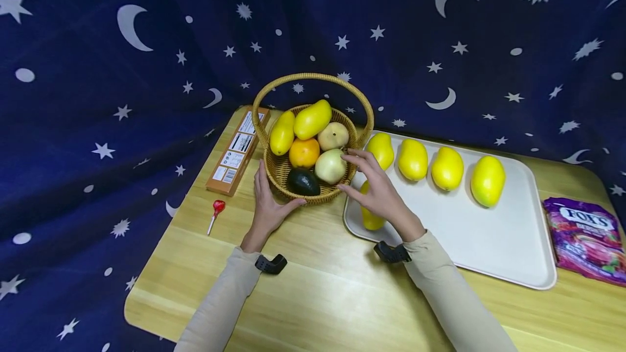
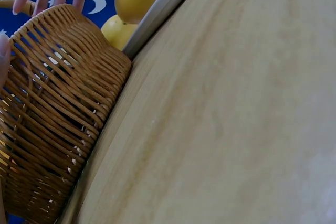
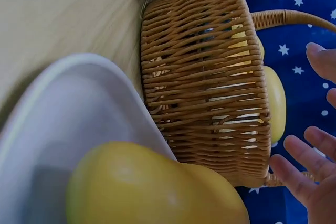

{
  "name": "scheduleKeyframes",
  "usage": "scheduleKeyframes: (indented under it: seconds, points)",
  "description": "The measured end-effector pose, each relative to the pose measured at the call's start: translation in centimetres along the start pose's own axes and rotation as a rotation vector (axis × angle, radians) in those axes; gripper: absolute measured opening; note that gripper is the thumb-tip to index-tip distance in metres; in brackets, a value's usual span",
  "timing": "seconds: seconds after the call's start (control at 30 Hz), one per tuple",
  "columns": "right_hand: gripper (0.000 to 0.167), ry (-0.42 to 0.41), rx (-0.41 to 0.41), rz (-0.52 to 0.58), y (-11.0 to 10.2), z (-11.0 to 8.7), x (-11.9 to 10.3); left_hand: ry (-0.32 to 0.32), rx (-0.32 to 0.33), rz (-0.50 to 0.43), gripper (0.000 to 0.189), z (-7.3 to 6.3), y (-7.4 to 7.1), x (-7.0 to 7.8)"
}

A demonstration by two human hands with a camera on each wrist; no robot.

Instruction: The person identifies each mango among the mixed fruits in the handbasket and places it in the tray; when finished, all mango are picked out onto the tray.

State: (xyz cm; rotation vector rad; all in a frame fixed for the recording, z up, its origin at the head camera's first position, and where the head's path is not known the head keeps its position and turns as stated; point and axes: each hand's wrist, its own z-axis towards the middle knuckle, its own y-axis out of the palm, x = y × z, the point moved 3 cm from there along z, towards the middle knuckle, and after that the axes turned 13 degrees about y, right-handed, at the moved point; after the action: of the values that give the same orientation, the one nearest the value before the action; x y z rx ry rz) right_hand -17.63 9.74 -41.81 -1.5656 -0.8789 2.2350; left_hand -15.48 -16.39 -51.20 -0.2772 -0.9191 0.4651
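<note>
A wicker basket (image 1: 280, 174) with a tall arched handle stands on the table. In it lie two yellow mangoes (image 1: 313, 119), an orange (image 1: 304, 152), a dark avocado (image 1: 303, 182), a beige round fruit (image 1: 333, 136) and a pale green round fruit (image 1: 330, 166). My left hand (image 1: 269, 208) holds the basket at its front left, thumb along the front rim and fingers up the side. Over the right rim, my right hand (image 1: 379, 192) hovers with fingers spread beside the pale green fruit. The right wrist view shows these fingers (image 3: 302, 163) apart, with nothing between them.
Right of the basket, a white tray (image 1: 489, 238) carries several mangoes (image 1: 412, 159), one partly hidden beneath my right hand. A purple candy bag (image 1: 584, 238) lies beyond it. To the left are a long brown box (image 1: 238, 151) and a red lollipop (image 1: 218, 207). A starry curtain (image 1: 313, 15) hangs behind.
</note>
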Motion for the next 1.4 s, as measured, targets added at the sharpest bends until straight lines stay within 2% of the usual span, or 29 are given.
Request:
scheduleKeyframes:
  seconds: [0.23,0.5,0.73,0.93,1.13,1.27,1.4]
  points:
    - [0.060,0.016,-0.014,-0.014,0.1,1.9,-0.4,-0.011,-0.005,0.000,0.135,0.1,0.1,0.0]
    - [0.063,0.070,-0.048,0.107,1.3,5.8,-1.0,-0.009,-0.005,-0.004,0.134,0.0,0.1,0.0]
    - [0.060,0.128,-0.070,0.065,2.5,8.7,-1.4,0.008,-0.001,-0.014,0.135,0.0,0.1,-0.2]
    - [0.069,0.190,-0.083,-0.050,3.3,10.5,-1.4,-0.001,-0.008,-0.003,0.137,0.0,0.0,-0.3]
    - [0.073,0.232,-0.152,-0.140,3.8,11.9,-2.0,-0.006,-0.007,-0.005,0.137,0.0,0.0,-0.2]
    - [0.075,0.275,-0.191,-0.143,4.2,12.7,-1.7,-0.004,-0.007,-0.002,0.136,0.0,0.0,-0.1]
    - [0.072,0.267,-0.188,-0.104,4.2,13.1,-1.2,-0.003,-0.010,0.004,0.137,0.1,0.0,-0.2]
